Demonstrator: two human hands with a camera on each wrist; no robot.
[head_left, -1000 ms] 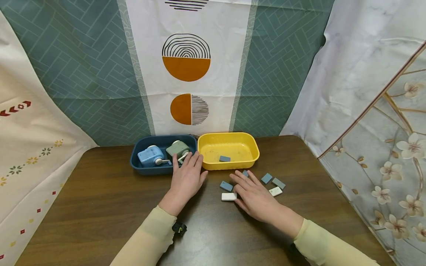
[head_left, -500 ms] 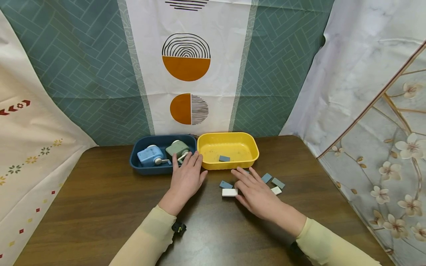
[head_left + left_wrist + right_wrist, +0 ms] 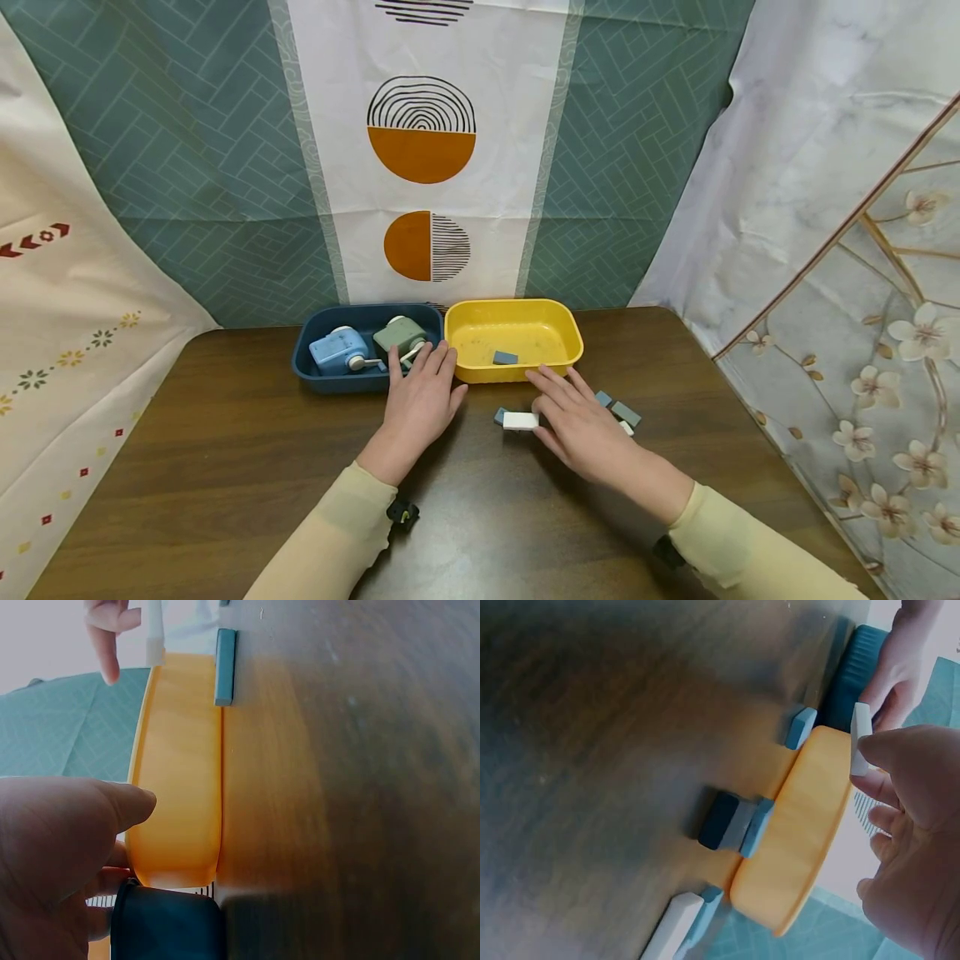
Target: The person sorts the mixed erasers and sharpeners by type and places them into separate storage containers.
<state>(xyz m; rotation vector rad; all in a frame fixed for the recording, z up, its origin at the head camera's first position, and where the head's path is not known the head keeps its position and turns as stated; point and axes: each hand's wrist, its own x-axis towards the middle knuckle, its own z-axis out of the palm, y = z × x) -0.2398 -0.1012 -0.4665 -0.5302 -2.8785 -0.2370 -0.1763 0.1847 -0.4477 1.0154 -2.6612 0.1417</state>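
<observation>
My right hand (image 3: 588, 429) pinches a white rectangular tile (image 3: 521, 421) between thumb and fingers. In the right wrist view the tile (image 3: 860, 739) is held up off the table, above the yellow bin's (image 3: 802, 825) front wall. A blue tile (image 3: 499, 416) on the table is partly covered by it in the head view. My left hand (image 3: 420, 400) lies with fingers extended over the front rim of the dark blue bin (image 3: 322, 385), close to where the two bins meet. Inside that bin are a light blue boxy object (image 3: 337, 350) and a green one (image 3: 399, 335), both with pale crank-like handles.
One blue tile (image 3: 506, 357) lies inside the yellow bin. Right of my right hand are another blue tile (image 3: 603, 399), a grey-green tile (image 3: 626, 413) and a partly hidden white one (image 3: 627, 428). A patterned curtain (image 3: 630, 167) hangs behind the table.
My right hand has lifted the white tile and moved slightly forward toward the yellow bin, now overlapping the blue tile behind it. My left hand has stayed in place.
</observation>
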